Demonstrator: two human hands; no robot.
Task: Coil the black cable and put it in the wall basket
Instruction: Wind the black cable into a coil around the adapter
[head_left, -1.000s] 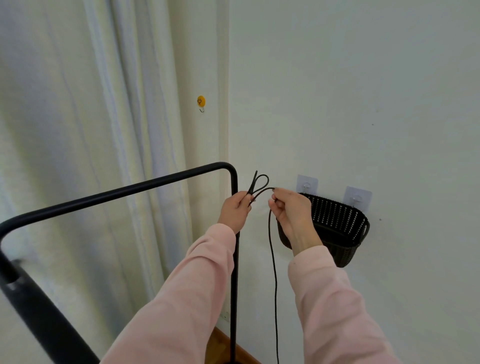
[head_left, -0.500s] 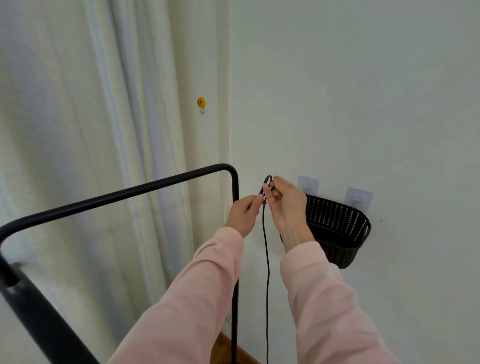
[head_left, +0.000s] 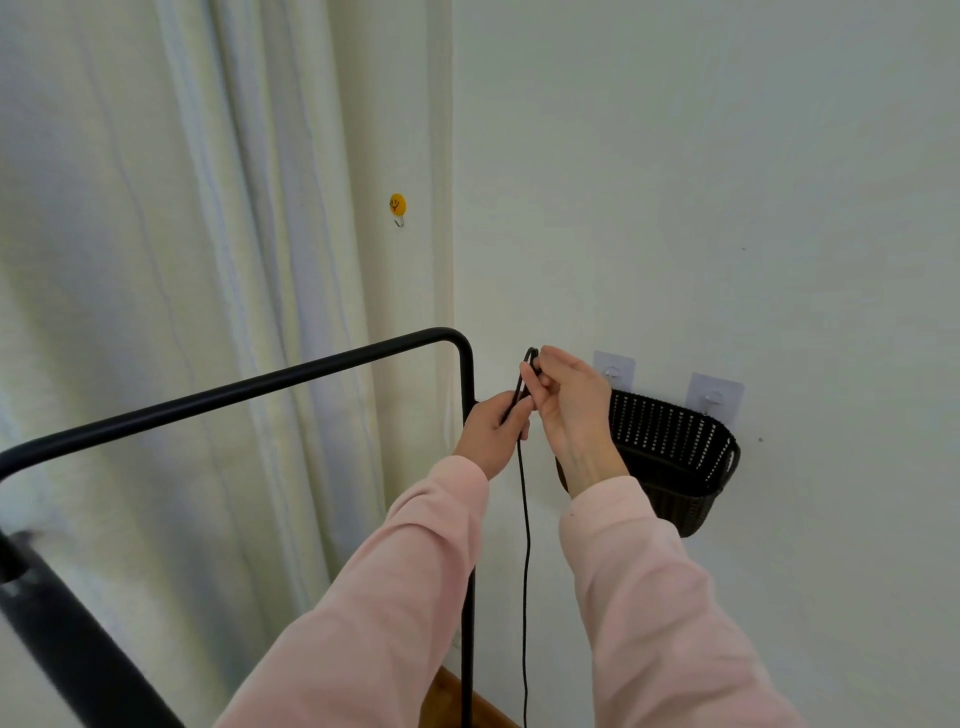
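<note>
Bare wall above the wall basket (head_left: 675, 441) leaves its mouth open — the black rack post (head_left: 466, 519) crowds the left side.

A black cable (head_left: 525, 545), a black perforated basket (head_left: 675, 441), pale pink sleeves (head_left: 649, 597) and a yellow hook (head_left: 397, 204).

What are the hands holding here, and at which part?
Both the left hand and right hand pinch the thin black cable at its small looped top end; the rest hangs loose.
</note>
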